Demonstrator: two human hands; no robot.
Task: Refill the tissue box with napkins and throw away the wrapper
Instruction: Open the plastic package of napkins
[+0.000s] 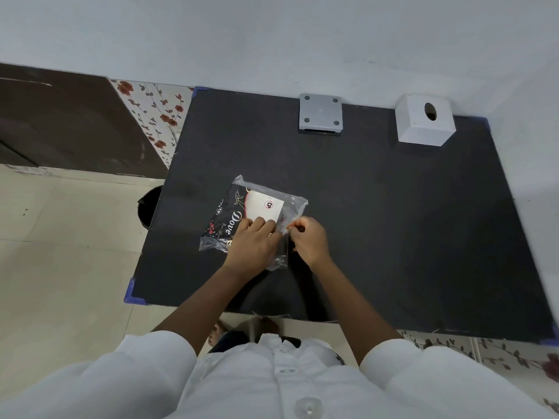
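Observation:
A pack of napkins in a clear plastic wrapper with black "Dove" print lies flat near the middle of the black table. My left hand presses down on the pack's near side. My right hand pinches the wrapper's clear right edge between thumb and fingers. The white tissue box, with an oval hole in its top, stands at the table's far right corner, well away from both hands.
A grey metal plate with screw holes sits at the table's far edge. A black bin stands on the tiled floor left of the table. A white wall runs behind and to the right.

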